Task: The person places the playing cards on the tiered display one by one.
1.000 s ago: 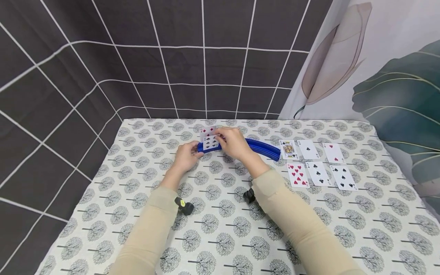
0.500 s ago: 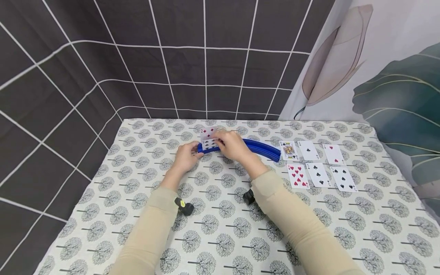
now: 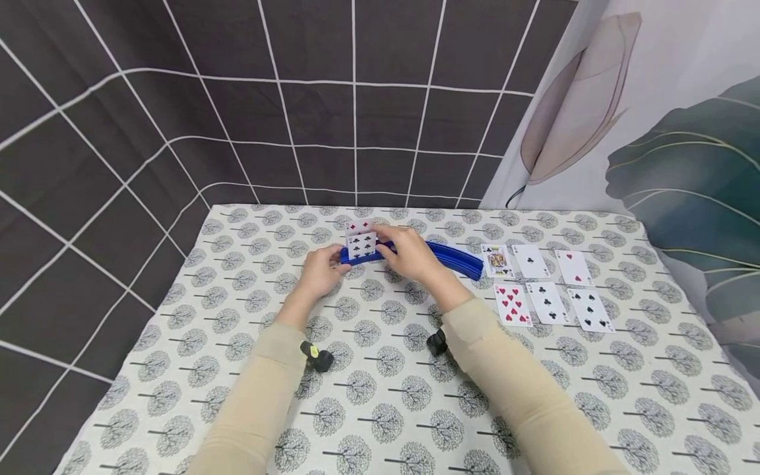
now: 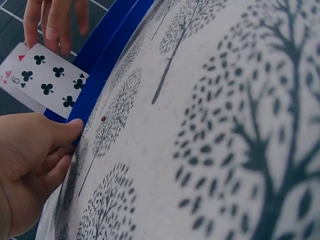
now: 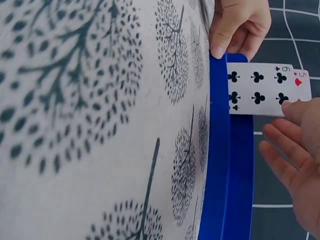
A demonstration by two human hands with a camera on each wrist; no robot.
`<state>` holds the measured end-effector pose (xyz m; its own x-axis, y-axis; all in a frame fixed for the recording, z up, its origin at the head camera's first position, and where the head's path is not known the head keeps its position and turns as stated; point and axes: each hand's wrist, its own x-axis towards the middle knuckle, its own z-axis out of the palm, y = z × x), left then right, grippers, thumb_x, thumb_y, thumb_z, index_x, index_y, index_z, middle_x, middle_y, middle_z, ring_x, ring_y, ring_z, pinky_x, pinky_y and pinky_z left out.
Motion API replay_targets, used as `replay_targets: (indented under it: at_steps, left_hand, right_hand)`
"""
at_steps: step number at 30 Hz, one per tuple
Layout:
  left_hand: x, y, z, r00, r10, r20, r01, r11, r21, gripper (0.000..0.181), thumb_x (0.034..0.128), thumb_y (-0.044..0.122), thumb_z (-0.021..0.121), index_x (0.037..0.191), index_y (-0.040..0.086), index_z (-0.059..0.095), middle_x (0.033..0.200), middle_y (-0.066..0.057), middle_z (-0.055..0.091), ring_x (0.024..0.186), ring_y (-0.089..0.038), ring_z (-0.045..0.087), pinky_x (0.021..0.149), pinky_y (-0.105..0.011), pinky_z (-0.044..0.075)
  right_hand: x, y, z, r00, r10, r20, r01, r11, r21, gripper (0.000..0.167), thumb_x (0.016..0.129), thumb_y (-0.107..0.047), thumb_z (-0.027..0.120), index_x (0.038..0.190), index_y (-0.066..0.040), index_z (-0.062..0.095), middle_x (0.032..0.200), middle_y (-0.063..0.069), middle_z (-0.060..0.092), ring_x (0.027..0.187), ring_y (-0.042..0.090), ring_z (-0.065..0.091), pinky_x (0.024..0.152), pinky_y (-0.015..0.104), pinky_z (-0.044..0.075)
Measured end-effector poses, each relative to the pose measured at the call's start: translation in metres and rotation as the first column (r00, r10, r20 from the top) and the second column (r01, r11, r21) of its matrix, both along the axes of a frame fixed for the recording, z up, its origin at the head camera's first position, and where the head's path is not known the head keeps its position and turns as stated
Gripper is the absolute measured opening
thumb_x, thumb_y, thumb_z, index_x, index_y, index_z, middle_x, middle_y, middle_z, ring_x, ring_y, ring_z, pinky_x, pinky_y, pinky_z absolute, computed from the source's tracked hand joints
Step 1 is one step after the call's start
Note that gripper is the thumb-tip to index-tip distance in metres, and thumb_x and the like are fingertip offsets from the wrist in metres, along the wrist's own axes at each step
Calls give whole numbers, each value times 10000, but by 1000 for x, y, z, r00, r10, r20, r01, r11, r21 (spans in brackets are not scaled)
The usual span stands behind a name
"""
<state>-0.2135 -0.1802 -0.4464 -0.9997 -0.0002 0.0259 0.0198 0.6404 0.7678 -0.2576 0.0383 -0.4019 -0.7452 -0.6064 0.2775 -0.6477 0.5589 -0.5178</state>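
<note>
In the head view a curved blue card holder lies across the table. My left hand pinches its left end between thumb and fingers. A six of clubs stands upright in the holder near that end. Behind it and rising higher, a five of diamonds is partly covered. My right hand is beside the right edge of the two cards. In the right wrist view its thumb lies at the edge of the six of clubs, while the other fingers are spread away from the cards, relaxed.
Face up on the tree-patterned tablecloth, right of the holder, lie two rows of cards: a king, an ace of clubs, a two of hearts, a hearts card, a three of clubs and a five of spades.
The six of clubs, earlier tilted in my right hand's fingers, has gone down into the holder and now stands upright. My right hand has let go and shifted slightly right. The left hand has stayed put.
</note>
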Motion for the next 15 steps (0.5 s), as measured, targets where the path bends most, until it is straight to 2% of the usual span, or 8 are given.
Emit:
replay_targets:
  at_steps: [7,15]
  left_hand:
    - [1,0,0,1000,1,-10,-1,1000,-4,437,907,71,750,1311,-30,619,1203,-224,690,1159,-358,662,1058,-419,531]
    - [1,1,1,1000,-5,-19,4,1000,-28,433,913,78,747,1313,-29,620,1196,-225,693,1154,-363,663,1058,-423,530]
  right_hand:
    - [1,12,-1,999,-5,34,6,1000,-23,436,1012,-115,622,1437,-58,542,1262,135,691,1163,269,662,1061,425,529]
    - [0,32,-4,999,-11,50,14,997,-70,386,1003,-70,623,1380,1,578,1259,152,687,1134,277,671,997,390,572]
